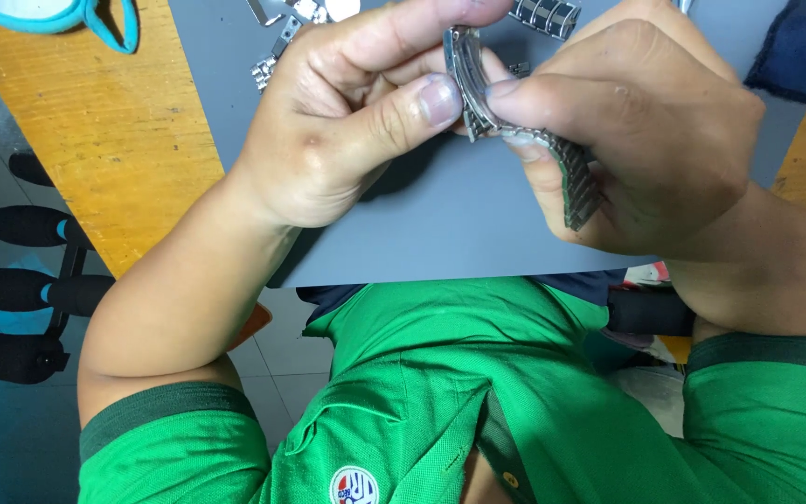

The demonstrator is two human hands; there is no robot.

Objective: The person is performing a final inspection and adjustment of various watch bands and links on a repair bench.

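Now | metal watch bracelet [552,154] pinched between both hands' fingers [422,103] | above grey mat [459,224]

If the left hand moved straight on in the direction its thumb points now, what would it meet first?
The left hand has its thumb pointing right, already pressed against the metal watch bracelet. So the bracelet comes first, and directly behind it are the fingers of the right hand, which also grips the bracelet.
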